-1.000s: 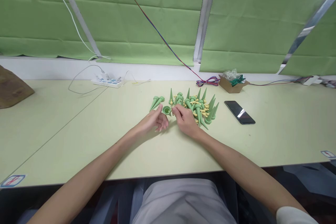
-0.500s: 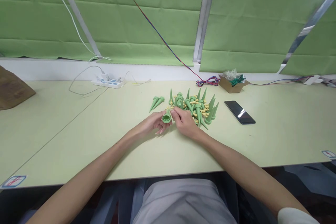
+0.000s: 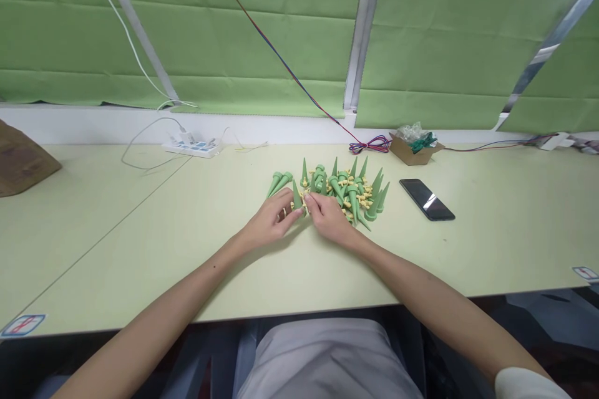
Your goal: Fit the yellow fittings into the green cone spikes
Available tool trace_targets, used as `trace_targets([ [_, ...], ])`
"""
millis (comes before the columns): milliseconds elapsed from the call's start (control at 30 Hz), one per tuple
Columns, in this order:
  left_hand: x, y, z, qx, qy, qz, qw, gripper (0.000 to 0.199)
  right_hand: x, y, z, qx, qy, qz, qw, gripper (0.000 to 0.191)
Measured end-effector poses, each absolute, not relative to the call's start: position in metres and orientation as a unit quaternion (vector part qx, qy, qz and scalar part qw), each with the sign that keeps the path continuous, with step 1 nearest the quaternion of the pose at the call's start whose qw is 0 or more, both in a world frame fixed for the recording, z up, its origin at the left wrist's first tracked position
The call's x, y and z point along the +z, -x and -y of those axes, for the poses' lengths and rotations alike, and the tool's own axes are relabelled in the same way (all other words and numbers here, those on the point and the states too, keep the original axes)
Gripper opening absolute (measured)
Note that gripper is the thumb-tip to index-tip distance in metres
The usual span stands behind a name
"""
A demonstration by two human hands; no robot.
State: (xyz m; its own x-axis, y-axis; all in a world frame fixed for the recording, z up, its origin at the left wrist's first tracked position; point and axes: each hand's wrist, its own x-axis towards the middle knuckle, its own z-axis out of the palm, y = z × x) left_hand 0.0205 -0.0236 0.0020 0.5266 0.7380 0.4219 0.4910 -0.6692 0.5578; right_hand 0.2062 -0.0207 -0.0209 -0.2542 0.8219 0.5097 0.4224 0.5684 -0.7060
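Green blinds (image 3: 257, 37) span the background, running out of our view at the top and both sides. Below them we see the pale desk (image 3: 140, 249), its ends cut off. A brown bag (image 3: 23, 162) is cropped by the left edge. Right of centre lies the pile (image 3: 353, 190) of green spikes and yellow bits, so jumbled that we cannot count them. The phone (image 3: 427, 199) lies right of it, the box (image 3: 414, 154) behind. The left hand (image 3: 270, 219) has its fingers bent round one upright spike (image 3: 296, 195), just left of the pile, hiding part of its base. The right hand (image 3: 331, 218) brings thumb and forefinger close together beside that spike, at a small yellow bit (image 3: 303, 195); we cannot tell whether they grip it, since the contact is too small and partly covered.
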Motion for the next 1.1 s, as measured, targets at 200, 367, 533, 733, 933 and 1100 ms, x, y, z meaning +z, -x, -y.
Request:
trace_targets([
  [200,-0.0006,-0.0219,0.0211,0.346,-0.841,-0.378,0.174,0.029,-0.0168,-0.2056,0.0213,0.236,0.421,0.739,0.47,0.04],
  [367,0.0034,-0.0256,0.0209,0.376,-0.798,-0.432,0.189,0.025,-0.013,-0.2062,0.0232,0.219,0.434,0.718,0.499,0.04],
  [533,0.0043,-0.0247,0.0177,0.351,-0.755,-0.438,0.339,0.048,-0.0113,-0.2094,0.0237,0.186,0.425,0.717,0.52,0.035],
  [733,-0.0012,-0.0271,0.0142,0.327,-0.632,-0.386,0.588,0.059,-0.0144,-0.211,0.0218,0.161,0.408,0.745,0.502,0.033],
  [933,-0.0012,-0.0288,0.019,0.335,-0.571,-0.373,0.651,0.046,-0.0161,-0.2109,0.0231,0.177,0.387,0.759,0.493,0.034],
  [1100,0.0019,-0.0262,0.0198,0.318,-0.556,-0.361,0.678,0.046,-0.0159,-0.2116,0.0237,0.186,0.389,0.759,0.487,0.034],
])
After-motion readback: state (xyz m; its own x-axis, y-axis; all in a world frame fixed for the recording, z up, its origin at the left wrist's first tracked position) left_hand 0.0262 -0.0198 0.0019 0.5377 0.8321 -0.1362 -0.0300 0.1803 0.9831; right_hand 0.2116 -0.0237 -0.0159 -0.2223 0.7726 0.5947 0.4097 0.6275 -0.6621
